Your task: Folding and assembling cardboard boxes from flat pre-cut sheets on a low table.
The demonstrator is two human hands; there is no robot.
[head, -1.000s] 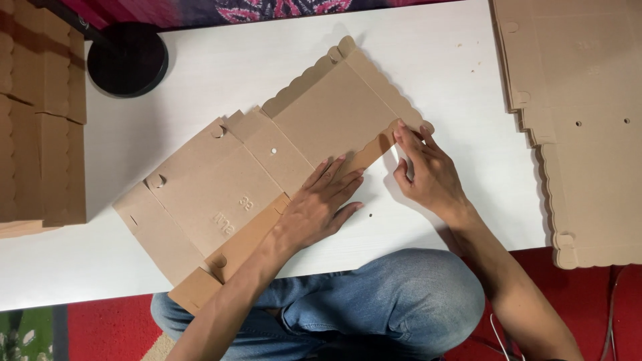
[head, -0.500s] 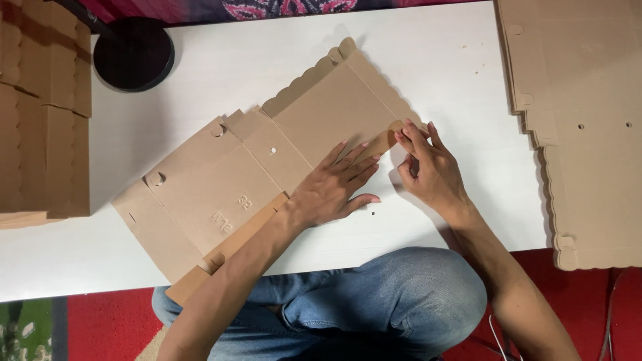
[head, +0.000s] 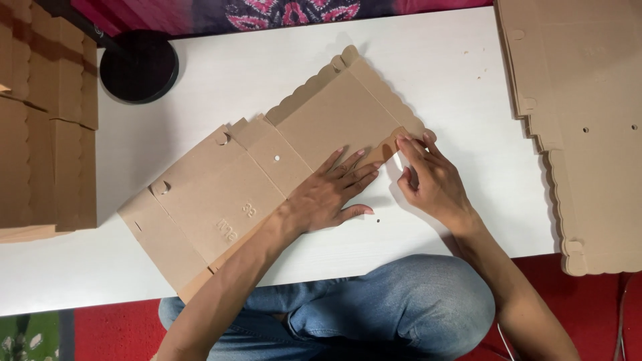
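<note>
A flat brown cardboard box blank (head: 267, 167) with scalloped edges lies diagonally on the white table (head: 435, 73). My left hand (head: 328, 190) presses flat on its near side flap, fingers spread toward the upper right. At the blank's right corner my right hand (head: 428, 177) pinches the end of the same scalloped flap (head: 391, 144) between thumb and fingertips and holds it folded over the panel. My knee in blue jeans (head: 394, 314) sits below the table's near edge.
A stack of the same cardboard blanks (head: 582, 113) lies at the right end of the table. Folded cardboard boxes (head: 43, 134) are piled at the left. A round black stand base (head: 139, 65) sits at the back left. Red floor covering lies below the table.
My left hand slid up and right along the side flap toward the right hand. The right hand folded the flap's scalloped end further over the panel.
</note>
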